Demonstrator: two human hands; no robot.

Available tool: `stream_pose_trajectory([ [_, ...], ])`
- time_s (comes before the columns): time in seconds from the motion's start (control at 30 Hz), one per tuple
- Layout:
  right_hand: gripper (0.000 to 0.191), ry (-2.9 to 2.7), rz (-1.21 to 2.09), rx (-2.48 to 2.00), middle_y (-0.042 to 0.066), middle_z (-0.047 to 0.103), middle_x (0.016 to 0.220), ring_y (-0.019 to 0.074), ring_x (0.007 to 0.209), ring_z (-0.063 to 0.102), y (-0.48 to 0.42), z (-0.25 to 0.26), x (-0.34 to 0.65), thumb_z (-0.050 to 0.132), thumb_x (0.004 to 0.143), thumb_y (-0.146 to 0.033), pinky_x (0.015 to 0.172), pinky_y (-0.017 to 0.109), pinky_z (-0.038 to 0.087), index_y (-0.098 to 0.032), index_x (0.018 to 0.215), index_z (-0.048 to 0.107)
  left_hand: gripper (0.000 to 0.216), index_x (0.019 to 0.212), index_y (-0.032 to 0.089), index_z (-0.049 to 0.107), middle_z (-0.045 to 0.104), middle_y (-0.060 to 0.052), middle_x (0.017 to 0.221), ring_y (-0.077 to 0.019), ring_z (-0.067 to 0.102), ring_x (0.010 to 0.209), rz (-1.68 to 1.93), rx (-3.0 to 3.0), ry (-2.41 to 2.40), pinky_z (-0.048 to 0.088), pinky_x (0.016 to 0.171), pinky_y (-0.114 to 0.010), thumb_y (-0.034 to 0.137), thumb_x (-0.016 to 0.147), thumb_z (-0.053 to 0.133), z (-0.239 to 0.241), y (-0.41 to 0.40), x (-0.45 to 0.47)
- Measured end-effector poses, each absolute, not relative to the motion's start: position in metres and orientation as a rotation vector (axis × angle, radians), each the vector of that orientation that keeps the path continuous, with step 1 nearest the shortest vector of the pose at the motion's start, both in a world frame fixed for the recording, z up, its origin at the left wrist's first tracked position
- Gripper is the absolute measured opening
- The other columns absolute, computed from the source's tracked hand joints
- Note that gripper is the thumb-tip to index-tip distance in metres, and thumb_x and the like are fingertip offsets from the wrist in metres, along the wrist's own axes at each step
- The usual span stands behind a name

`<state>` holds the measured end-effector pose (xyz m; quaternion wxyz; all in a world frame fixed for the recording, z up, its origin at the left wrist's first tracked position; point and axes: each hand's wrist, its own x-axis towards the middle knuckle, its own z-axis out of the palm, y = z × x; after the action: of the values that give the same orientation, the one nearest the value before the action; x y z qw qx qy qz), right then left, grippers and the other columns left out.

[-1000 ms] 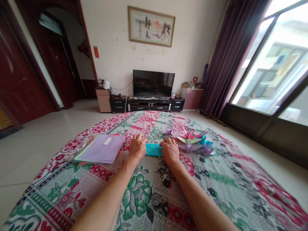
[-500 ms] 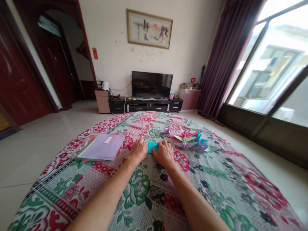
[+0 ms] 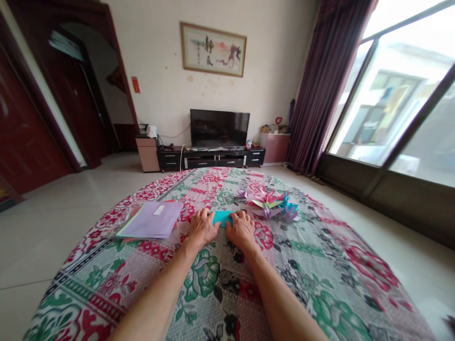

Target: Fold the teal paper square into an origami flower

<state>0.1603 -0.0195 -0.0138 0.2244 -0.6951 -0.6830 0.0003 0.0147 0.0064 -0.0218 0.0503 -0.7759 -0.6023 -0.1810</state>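
Note:
A strip of turquoise folded paper (image 3: 222,218) lies flat on the patterned tablecloth between my two hands. My left hand (image 3: 204,228) grips its left end, fingers curled over it and the thumb at the near edge. My right hand (image 3: 241,229) presses the right end in the same way. Both ends of the paper are hidden under the fingers. To the right of my right hand sits a cluster of folded paper cranes (image 3: 272,203) in pink, green, blue and purple.
Left of my hands lies a stack of coloured paper sheets (image 3: 151,220), purple on top, with a small white slip (image 3: 159,210) on it. The round table's floral tablecloth (image 3: 227,189) spreads around everything. Beyond stand a low cabinet and a television (image 3: 219,129).
A little more of the turquoise paper shows between my hands, with my left hand slightly farther from the right. The whole view has shifted slightly; sheets and cranes lie as before.

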Motion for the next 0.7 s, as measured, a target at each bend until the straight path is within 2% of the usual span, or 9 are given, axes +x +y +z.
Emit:
stream_pose_trajectory([
  [0.43, 0.035, -1.746, 0.038, -1.978, 0.002, 0.058, 0.113, 0.0224, 0.100, 0.048, -0.017, -0.026, 0.196, 0.040, 0.086, -0.021, 0.076, 0.032, 0.030, -0.037, 0.106, 0.065, 0.037, 0.111, 0.022, 0.061, 0.055, -0.010, 0.107, -0.0272, 0.051, 0.098, -0.518, -2.340, -1.839, 0.038, 0.085, -0.039, 0.043, 0.083, 0.049, -0.018, 0.004, 0.016],
  [0.57, 0.037, -1.759, 0.068, -2.003, 0.002, 0.058, 0.114, 0.0229, 0.102, 0.048, -0.022, -0.020, 0.194, 0.043, 0.082, -0.018, 0.077, 0.032, 0.030, -0.036, 0.106, 0.065, 0.037, 0.111, 0.023, 0.060, 0.055, -0.010, 0.108, -0.0268, 0.051, 0.098, -0.508, -2.334, -1.850, 0.038, 0.085, -0.039, 0.044, 0.083, 0.049, -0.018, 0.004, 0.017],
  [0.7, 0.033, -1.686, -0.004, -2.009, 0.005, 0.060, 0.112, 0.0238, 0.103, 0.048, -0.025, -0.013, 0.181, 0.042, 0.084, -0.020, 0.081, 0.035, 0.029, -0.029, 0.104, 0.067, 0.038, 0.111, 0.023, 0.060, 0.054, -0.010, 0.108, -0.0269, 0.051, 0.099, -0.497, -2.327, -1.862, 0.037, 0.085, -0.039, 0.045, 0.082, 0.050, -0.018, 0.004, 0.018],
])
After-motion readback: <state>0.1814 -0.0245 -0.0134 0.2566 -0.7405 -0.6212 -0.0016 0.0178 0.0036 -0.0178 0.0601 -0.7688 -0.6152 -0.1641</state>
